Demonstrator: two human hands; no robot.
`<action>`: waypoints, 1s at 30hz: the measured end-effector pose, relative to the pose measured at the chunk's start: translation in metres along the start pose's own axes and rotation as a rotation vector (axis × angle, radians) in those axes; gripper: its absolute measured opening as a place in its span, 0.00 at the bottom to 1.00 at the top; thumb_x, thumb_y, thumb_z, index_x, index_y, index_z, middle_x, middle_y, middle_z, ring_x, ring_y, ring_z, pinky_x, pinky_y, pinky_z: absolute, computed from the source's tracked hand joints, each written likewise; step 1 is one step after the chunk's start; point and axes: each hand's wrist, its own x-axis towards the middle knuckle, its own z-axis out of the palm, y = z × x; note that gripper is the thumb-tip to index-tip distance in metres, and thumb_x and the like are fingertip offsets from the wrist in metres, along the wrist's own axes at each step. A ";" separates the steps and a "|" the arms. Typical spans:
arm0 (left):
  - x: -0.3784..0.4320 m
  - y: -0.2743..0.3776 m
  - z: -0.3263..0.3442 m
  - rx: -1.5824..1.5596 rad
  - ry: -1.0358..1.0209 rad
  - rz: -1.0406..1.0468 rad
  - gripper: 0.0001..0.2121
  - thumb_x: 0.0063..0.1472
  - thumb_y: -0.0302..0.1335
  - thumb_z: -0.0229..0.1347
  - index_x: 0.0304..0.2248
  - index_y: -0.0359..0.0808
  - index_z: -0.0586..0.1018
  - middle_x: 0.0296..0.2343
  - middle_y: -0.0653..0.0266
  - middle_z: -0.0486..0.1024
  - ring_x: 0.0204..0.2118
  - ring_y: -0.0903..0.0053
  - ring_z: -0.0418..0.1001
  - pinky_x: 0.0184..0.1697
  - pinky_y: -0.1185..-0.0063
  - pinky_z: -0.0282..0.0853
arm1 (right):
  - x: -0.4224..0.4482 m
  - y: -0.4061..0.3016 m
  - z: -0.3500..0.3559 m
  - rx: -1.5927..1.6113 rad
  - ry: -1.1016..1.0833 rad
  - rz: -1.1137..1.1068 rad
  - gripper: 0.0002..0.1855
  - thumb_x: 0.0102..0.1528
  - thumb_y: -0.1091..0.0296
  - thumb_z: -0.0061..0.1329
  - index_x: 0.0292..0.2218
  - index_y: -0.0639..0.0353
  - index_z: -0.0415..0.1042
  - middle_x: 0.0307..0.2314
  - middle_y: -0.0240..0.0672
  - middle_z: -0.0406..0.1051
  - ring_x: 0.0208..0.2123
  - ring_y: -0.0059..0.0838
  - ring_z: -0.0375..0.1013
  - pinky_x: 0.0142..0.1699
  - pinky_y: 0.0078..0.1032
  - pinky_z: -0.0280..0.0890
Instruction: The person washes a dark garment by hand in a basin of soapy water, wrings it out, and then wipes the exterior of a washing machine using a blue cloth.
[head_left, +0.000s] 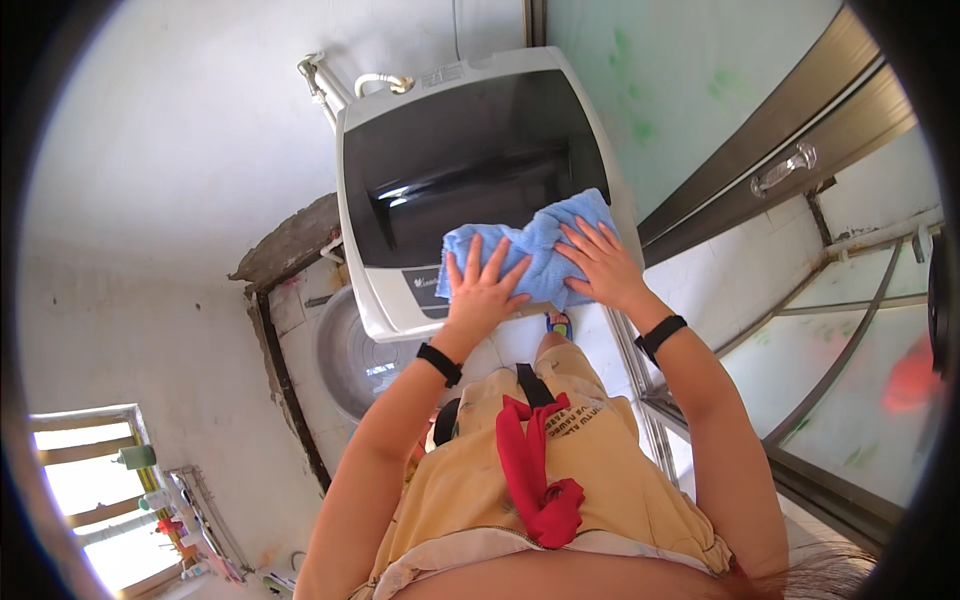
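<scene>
A blue terry cloth (536, 262) lies spread and rumpled across the front edge of a top-loading washing machine (397, 322). It covers part of the control panel (424, 289) and the front of the dark, glossy lid (465, 150), which is down. My left hand (484, 289) rests on the cloth's left half with fingers spread. On its right half, my right hand (604, 262) presses down with fingers also apart. Both palms face down, and neither hand grasps a fold that I can see.
A large grey basin (352, 360) stands on the floor beside the machine's left front. A water tap and hose (382, 81) join the machine at the back left. To the right is a frosted glass door with a clear handle (784, 171). Broken plaster (289, 240) edges the left wall.
</scene>
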 end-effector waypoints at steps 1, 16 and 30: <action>0.013 0.004 0.001 -0.005 0.010 0.036 0.25 0.49 0.47 0.53 0.49 0.56 0.67 0.52 0.63 0.56 0.57 0.56 0.47 0.51 0.46 0.40 | 0.002 0.007 -0.001 -0.006 0.005 -0.004 0.30 0.45 0.53 0.49 0.50 0.46 0.61 0.54 0.30 0.53 0.58 0.31 0.47 0.59 0.36 0.42; 0.204 -0.066 -0.006 0.247 0.138 -0.002 0.21 0.55 0.37 0.48 0.47 0.39 0.67 0.50 0.63 0.60 0.56 0.66 0.52 0.56 0.65 0.49 | 0.147 0.130 -0.001 0.004 0.075 0.119 0.32 0.50 0.51 0.44 0.54 0.50 0.54 0.55 0.34 0.49 0.58 0.35 0.44 0.59 0.38 0.42; 0.287 -0.095 0.007 0.043 -0.174 -0.484 0.27 0.54 0.54 0.43 0.53 0.62 0.59 0.57 0.61 0.46 0.58 0.44 0.38 0.49 0.41 0.36 | 0.245 0.213 0.032 0.058 0.241 0.058 0.28 0.51 0.53 0.45 0.51 0.51 0.59 0.52 0.37 0.56 0.55 0.40 0.52 0.55 0.36 0.51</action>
